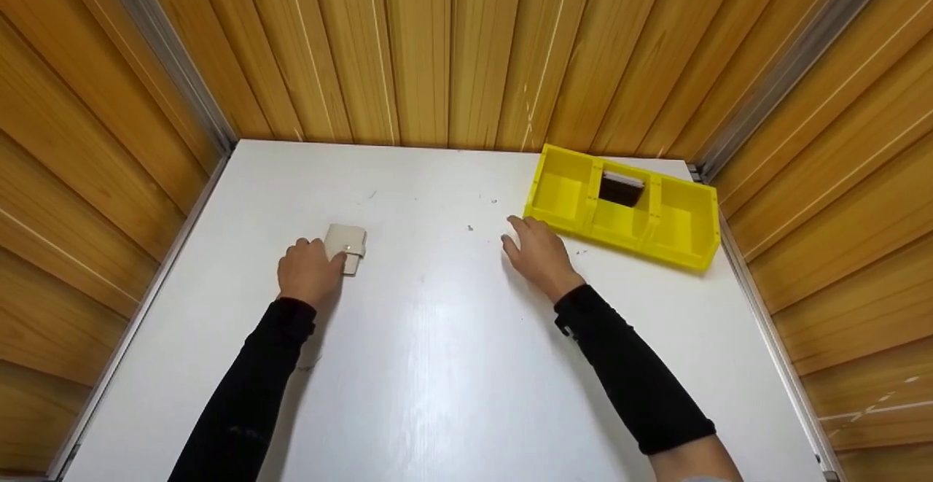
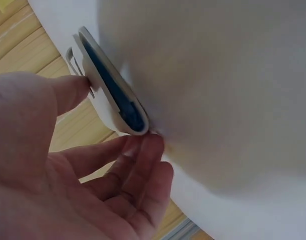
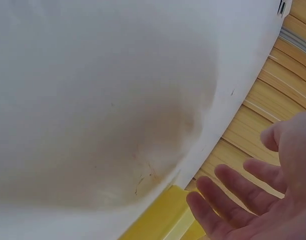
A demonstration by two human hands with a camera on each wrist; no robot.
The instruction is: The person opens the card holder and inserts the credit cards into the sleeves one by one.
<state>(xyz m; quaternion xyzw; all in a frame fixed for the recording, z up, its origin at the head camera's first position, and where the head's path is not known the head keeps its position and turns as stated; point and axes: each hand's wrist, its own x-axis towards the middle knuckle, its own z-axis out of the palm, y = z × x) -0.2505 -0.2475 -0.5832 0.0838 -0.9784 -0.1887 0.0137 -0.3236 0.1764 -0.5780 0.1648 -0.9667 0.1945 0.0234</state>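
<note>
A small cream wallet (image 1: 345, 243) with a snap strap lies at the left of the white table. Its folded edge shows a blue inside in the left wrist view. My left hand (image 1: 310, 272) holds it, the thumb (image 2: 72, 92) on its strap side and the fingertips (image 2: 154, 142) against the folded edge. Just left of the yellow tray (image 1: 619, 241), my right hand (image 1: 541, 256) hovers with fingers spread and loosely bent, nothing in it. Whether it touches the tray's near wall cannot be told in the head view; the right wrist view shows the tray beyond the fingers.
The yellow tray has three compartments and stands at the back right. In its middle one leans a dark brown block-like item (image 1: 621, 189) with a pale edge. Wood-patterned walls (image 1: 423, 52) enclose the table (image 1: 423, 394) at the back and both sides.
</note>
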